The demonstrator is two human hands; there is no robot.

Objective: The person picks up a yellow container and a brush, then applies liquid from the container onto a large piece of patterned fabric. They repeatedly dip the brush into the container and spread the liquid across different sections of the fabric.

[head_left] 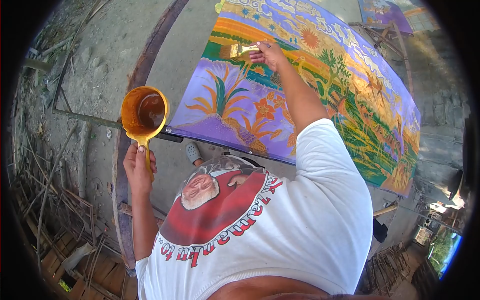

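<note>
My left hand (137,164) is closed around the handle of a yellow dipper (126,111), held upright beside the cloth's near left corner. Reddish-brown liquid (151,110) lies in its bowl. Out over the stretched cloth, my right hand (268,55) grips a wide flat paintbrush (239,50) by its handle, bristles pointing left. The brush head overlaps the green and orange bands near the left edge. Painted on the cloth (200,117) are purple ground, orange flowers, plants, green fields and an orange sun.
A long wooden beam (150,50) runs along the left, beside the cloth's frame. Sticks and branches (50,185) pile up at far left. Another painted cloth (380,12) hangs at the upper right. A grey clog (193,152) shows on my foot below the cloth's near edge.
</note>
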